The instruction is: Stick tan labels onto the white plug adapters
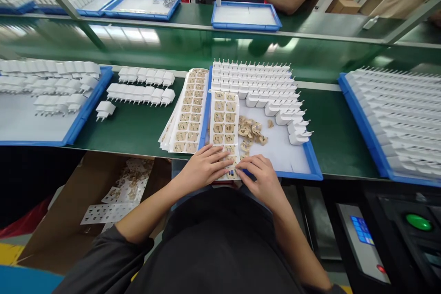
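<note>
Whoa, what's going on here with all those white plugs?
A person is busy with a sheet of tan patches. The left hand lies spread on its lower part, and the right hand has its fingertips at the right edge. The sheet lies over the left side of a blue tray, which also holds tan scraps and rows of white plugs. More sheets lie just left of it.

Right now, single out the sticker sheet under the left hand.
The sheet lying over the left part of the central blue tray: the left hand rests on its near end, while the stacked sheets lie to its left.
</note>
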`<state>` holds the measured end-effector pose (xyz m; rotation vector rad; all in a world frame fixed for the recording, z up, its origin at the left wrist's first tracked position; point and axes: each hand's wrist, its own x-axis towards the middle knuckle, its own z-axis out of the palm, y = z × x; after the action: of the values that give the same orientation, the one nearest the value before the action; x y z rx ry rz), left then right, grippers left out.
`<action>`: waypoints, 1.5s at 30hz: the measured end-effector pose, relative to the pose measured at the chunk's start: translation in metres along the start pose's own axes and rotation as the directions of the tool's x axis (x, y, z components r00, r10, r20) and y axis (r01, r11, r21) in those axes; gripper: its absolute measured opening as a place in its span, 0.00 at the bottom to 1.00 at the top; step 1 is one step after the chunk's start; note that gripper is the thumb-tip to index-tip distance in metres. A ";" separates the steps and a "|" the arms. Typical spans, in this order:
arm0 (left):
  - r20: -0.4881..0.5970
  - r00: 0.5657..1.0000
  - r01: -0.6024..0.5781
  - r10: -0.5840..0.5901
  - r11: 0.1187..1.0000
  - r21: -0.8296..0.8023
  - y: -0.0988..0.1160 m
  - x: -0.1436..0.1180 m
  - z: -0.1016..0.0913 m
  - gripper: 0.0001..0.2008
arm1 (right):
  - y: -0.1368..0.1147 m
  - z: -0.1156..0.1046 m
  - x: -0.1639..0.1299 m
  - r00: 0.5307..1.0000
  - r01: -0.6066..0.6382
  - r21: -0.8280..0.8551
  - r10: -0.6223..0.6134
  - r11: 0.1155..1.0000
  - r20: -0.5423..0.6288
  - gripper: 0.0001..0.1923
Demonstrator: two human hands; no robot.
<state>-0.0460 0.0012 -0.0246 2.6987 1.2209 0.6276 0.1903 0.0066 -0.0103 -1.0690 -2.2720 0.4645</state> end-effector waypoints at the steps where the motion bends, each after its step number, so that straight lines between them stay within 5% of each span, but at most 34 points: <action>1: 0.005 1.000 0.014 -0.014 1.000 0.002 0.001 0.001 0.000 0.17 | -0.001 0.000 0.002 1.000 -0.004 0.011 0.004 1.000 0.001 0.03; 7: 0.113 0.987 0.121 -0.118 0.993 -0.018 0.006 0.005 -0.005 0.21 | 0.000 -0.011 -0.002 0.998 0.022 0.262 -0.006 0.965 -0.060 0.05; 11: 0.192 0.973 0.138 -0.131 0.990 -0.025 0.007 0.014 -0.011 0.23 | 0.014 -0.028 -0.018 0.978 -0.036 0.480 0.130 0.877 -0.163 0.05; 16: 0.074 0.994 0.080 -0.075 0.995 -0.064 0.008 0.042 -0.006 0.22 | 0.030 -0.039 -0.040 0.941 -0.104 0.471 0.240 0.876 -0.238 0.04; 21: 0.057 0.992 -0.105 0.112 0.988 -0.110 0.016 0.102 0.002 0.17 | 0.031 -0.036 -0.052 0.944 -0.137 0.520 0.270 0.843 -0.190 0.03; 25: 0.057 0.965 -0.254 0.256 0.966 -0.045 0.030 0.173 0.019 0.18 | 0.035 -0.033 -0.056 0.908 -0.092 0.608 0.318 0.788 -0.274 0.06; 29: 0.024 0.883 -0.470 0.470 0.878 0.094 0.041 0.229 0.047 0.28 | 0.038 -0.032 -0.057 0.882 -0.076 0.624 0.344 0.778 -0.322 0.05; 32: 0.059 0.831 -0.556 0.554 0.820 0.135 0.045 0.246 0.060 0.19 | 0.037 -0.032 -0.057 0.885 -0.099 0.604 0.347 0.791 -0.310 0.06; 35: 0.047 0.851 -0.525 0.523 0.848 0.078 0.044 0.240 0.050 0.13 | 0.037 -0.032 -0.056 0.882 -0.115 0.597 0.358 0.794 -0.307 0.07; 39: -0.075 0.957 -0.289 0.280 0.916 -0.277 0.032 0.195 0.008 0.11 | 0.034 -0.031 -0.054 0.848 -0.147 0.615 0.419 0.775 -0.325 0.06; 41: -0.138 0.989 -0.123 0.058 0.842 -0.525 0.023 0.157 -0.010 0.16 | 0.031 -0.030 -0.049 0.845 -0.146 0.628 0.426 0.765 -0.323 0.05; 45: -0.106 0.963 0.056 -0.246 0.572 -0.818 0.005 0.081 -0.017 0.22 | 0.016 -0.027 -0.028 0.903 -0.111 0.665 0.355 0.739 -0.243 0.04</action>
<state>-0.0019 0.0570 0.0182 1.7505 0.8545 1.1312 0.2307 -0.0032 -0.0082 -0.9739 -1.4717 0.9834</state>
